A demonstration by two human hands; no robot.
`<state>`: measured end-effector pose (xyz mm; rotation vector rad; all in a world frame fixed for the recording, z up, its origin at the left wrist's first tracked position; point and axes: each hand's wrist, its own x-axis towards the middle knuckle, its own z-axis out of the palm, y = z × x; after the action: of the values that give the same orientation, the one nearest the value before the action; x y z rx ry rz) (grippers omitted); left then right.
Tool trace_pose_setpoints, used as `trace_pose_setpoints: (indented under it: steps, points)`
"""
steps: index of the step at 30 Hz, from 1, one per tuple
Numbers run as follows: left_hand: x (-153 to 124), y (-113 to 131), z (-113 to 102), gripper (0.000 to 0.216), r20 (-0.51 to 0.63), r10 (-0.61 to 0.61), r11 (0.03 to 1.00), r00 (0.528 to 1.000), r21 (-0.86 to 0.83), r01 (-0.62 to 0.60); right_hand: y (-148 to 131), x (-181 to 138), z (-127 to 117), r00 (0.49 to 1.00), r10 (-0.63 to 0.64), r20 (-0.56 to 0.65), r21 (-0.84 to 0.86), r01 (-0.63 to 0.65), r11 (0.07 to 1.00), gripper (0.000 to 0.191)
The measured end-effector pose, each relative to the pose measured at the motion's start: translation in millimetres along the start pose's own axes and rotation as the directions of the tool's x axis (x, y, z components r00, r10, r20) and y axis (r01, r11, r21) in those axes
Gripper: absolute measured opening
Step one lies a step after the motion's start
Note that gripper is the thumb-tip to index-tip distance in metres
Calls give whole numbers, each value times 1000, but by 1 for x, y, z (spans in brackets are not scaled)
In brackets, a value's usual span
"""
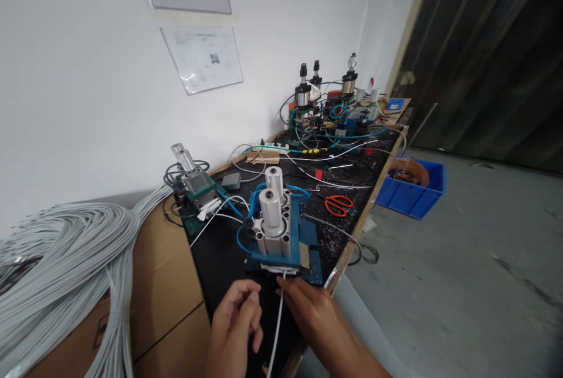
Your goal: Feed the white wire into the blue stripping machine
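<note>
A blue pneumatic machine (281, 231) with two silver cylinders stands near the front of a black workbench (220, 255). A thin white cable (278, 313) runs from its front slot down toward me. My right hand (314, 313) pinches this cable right at the machine's mouth. My left hand (235, 322) is curled beside the cable, its fingers closed near the cable's lower stretch; whether it grips the cable I cannot tell.
A big bundle of grey cables (61, 266) lies over cardboard boxes (162, 296) at left. Orange scissors (338, 205), a second small machine (193, 181) and more pneumatic machines (334, 111) sit farther back. A blue bin (413, 190) stands on the floor to the right.
</note>
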<state>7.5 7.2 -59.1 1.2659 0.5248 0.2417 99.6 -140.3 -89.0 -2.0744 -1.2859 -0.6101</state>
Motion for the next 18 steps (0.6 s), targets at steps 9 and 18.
trace_pose_setpoints:
  steps: [9,18]
  points:
    - [1,-4,-1,36,20,-5,1000,1000,13,5,-3,2,-2,1000,5,10,4,-5,1000,36]
    - [1,-1,6,48,0,-27,999,1000,25,27,0,1,0,1000,11,-29,-25,-11,1000,45]
